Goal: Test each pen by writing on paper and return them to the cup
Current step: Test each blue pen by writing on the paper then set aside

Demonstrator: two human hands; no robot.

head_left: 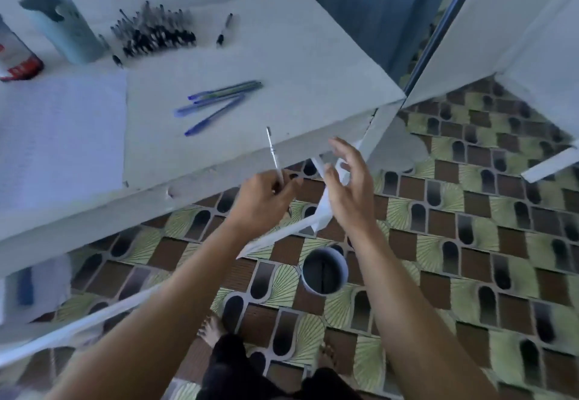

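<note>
Over tiled floor (445,243) by white table (297,64), left hand (260,202) grips pen (273,155), right hand (347,189) splayed.

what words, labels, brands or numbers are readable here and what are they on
None can be read.
Red-and-white container: red label marks, too blurred to read.
Lined paper: faint rows, too blurred to tell lines from writing.
Pale blue bottle: dark patches, no legible letters.
Pen held by the left hand, and blue pens on the table: any print too small.
</note>
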